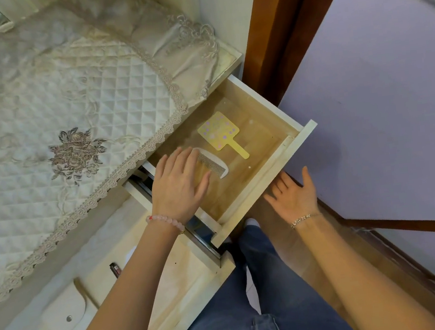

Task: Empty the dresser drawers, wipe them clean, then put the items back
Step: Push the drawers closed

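STEP: emptying drawer (268, 186) | white comb (212, 164) mid-drawer, yellow dotted mirror (219, 134) toward drawer back | left hand (179, 186) flat, fingers spread over comb's end (contact unclear) | right hand (295, 196) palm-up, relaxed, outside drawer front | HOW, likely best: pinch comb's spine, lift straight | bare wood drawer floor; lace cloth (79, 99) above drawer, lilac panel (379, 90) beyond drawer

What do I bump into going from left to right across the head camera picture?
Embroidered flower on the quilted cover → left hand → yellow hand mirror in the drawer → right hand → purple surface.
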A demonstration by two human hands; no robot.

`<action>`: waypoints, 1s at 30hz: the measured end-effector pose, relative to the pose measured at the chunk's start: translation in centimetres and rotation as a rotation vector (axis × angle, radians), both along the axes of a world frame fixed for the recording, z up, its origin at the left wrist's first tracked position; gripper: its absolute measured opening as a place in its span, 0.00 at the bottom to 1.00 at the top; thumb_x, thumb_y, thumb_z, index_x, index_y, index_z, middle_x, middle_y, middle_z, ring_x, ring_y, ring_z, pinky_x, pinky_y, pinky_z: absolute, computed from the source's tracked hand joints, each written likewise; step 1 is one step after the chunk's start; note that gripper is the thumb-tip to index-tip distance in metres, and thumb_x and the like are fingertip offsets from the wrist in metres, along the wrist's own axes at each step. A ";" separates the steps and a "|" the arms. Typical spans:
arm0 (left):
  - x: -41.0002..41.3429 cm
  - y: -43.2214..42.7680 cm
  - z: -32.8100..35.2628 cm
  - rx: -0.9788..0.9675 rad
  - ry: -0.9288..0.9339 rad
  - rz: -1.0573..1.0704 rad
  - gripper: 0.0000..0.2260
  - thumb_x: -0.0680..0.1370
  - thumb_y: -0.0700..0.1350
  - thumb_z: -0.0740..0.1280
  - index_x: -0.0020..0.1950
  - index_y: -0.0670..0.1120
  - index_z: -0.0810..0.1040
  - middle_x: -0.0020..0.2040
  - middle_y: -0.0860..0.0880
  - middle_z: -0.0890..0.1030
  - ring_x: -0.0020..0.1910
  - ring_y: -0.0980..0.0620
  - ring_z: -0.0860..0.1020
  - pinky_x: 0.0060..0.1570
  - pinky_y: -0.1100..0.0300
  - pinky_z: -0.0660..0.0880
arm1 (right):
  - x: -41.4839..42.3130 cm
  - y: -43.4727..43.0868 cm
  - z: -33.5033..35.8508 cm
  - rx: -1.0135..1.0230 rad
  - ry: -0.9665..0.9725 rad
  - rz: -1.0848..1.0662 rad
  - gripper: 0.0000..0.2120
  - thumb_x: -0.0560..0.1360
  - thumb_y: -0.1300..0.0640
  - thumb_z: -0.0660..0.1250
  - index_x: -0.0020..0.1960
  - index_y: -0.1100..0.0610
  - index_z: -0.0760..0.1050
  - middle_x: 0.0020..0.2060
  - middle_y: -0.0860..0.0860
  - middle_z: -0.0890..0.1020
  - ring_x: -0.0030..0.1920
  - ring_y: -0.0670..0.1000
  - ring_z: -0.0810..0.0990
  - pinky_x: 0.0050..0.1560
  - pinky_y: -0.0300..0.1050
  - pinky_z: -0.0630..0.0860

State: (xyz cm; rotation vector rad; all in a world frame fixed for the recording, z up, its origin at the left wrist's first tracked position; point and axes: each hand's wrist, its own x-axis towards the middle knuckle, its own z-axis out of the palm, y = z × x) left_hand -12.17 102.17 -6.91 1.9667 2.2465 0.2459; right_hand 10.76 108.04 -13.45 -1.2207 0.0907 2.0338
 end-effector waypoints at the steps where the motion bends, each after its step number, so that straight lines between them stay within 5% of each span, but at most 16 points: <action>1: -0.5 0.4 0.0 0.001 0.007 0.008 0.25 0.78 0.57 0.52 0.65 0.42 0.72 0.63 0.44 0.76 0.66 0.44 0.71 0.66 0.47 0.64 | -0.5 0.4 0.0 0.003 0.012 0.011 0.33 0.75 0.35 0.55 0.71 0.57 0.63 0.68 0.52 0.70 0.68 0.53 0.68 0.70 0.59 0.60; 12: -8.2 6.3 -1.5 -0.037 0.032 0.170 0.24 0.79 0.55 0.57 0.71 0.42 0.66 0.71 0.43 0.67 0.71 0.44 0.64 0.70 0.47 0.58 | -6.8 4.4 -1.8 0.006 0.143 0.050 0.32 0.77 0.37 0.53 0.73 0.55 0.59 0.72 0.51 0.64 0.72 0.51 0.61 0.70 0.60 0.58; 20: -9.8 6.2 -3.3 -0.129 0.010 0.135 0.29 0.77 0.58 0.50 0.75 0.44 0.59 0.75 0.45 0.59 0.74 0.46 0.56 0.72 0.49 0.51 | -10.2 6.7 -2.8 0.000 0.162 0.083 0.30 0.78 0.39 0.51 0.74 0.55 0.57 0.73 0.52 0.62 0.74 0.53 0.58 0.71 0.58 0.56; 30: -10.0 6.3 -3.5 -0.077 -0.091 0.162 0.28 0.78 0.59 0.51 0.74 0.45 0.61 0.75 0.47 0.60 0.75 0.48 0.56 0.73 0.51 0.50 | -16.6 10.5 -2.6 0.009 0.201 0.115 0.32 0.78 0.37 0.48 0.74 0.56 0.58 0.73 0.54 0.62 0.74 0.54 0.59 0.72 0.57 0.55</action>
